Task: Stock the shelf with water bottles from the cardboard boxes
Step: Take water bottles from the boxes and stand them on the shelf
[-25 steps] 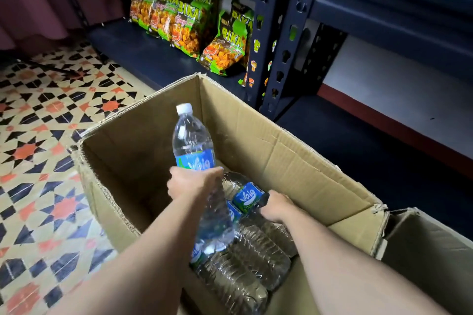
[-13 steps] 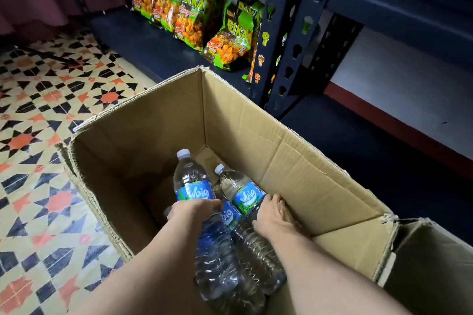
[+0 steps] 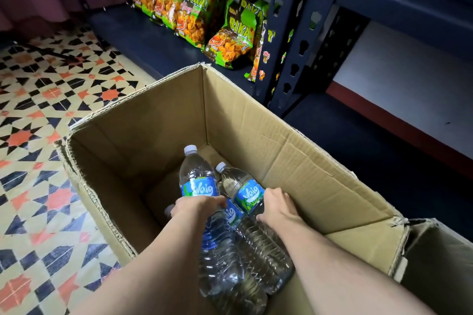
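Cardboard walls of the open box frame both arms, with patterned floor tiles off its left edge. Inside, toward the near left, the left hand is clenched around a clear water bottle just below its blue label, the bottle leaning with its white cap toward the far wall. Touching it on the right lies a second bottle, tilted the same way; the right hand rests against its side next to the label, though whether those fingers have fully closed cannot be told. More bottles lie beneath, only partly visible. Full bottles like these likely feel weighty, and the thin ribbed plastic will probably flex under a squeeze, so the firmer band at the label or the shoulder below the cap looks like the safer hold. Beyond the box's far right corner stands the dark metal shelf, its lowest board bare there, while snack bags line the adjoining bay's board.
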### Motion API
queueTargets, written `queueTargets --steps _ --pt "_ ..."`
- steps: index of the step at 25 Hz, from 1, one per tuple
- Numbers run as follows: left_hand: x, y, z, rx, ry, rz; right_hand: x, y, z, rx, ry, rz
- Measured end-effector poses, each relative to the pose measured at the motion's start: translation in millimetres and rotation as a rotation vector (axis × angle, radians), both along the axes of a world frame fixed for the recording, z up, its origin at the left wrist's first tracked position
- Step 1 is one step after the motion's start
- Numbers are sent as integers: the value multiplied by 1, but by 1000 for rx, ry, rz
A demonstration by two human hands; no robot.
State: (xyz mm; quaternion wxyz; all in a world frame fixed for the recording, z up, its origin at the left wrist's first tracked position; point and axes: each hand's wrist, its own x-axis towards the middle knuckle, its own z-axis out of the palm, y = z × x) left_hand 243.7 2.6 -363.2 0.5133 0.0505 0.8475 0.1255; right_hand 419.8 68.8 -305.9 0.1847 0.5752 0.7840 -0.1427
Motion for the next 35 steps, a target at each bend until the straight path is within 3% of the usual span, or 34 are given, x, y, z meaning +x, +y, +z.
queueTargets --steps 5,16,27,30,35 --pt "5 -7 52 4 -1 121 -1 -2 1 12 13 -64" --pt "20 -2 72 9 94 116 1 -12 -22 -112 0 -102" --pt "15 -3 71 20 62 171 -14 2 37 -7 -53 14" --pt "16 -4 76 28 51 183 -19 6 51 -92 -28 -132" --pt "26 -9 87 89 83 223 -11 -19 49 -443 28 -438"
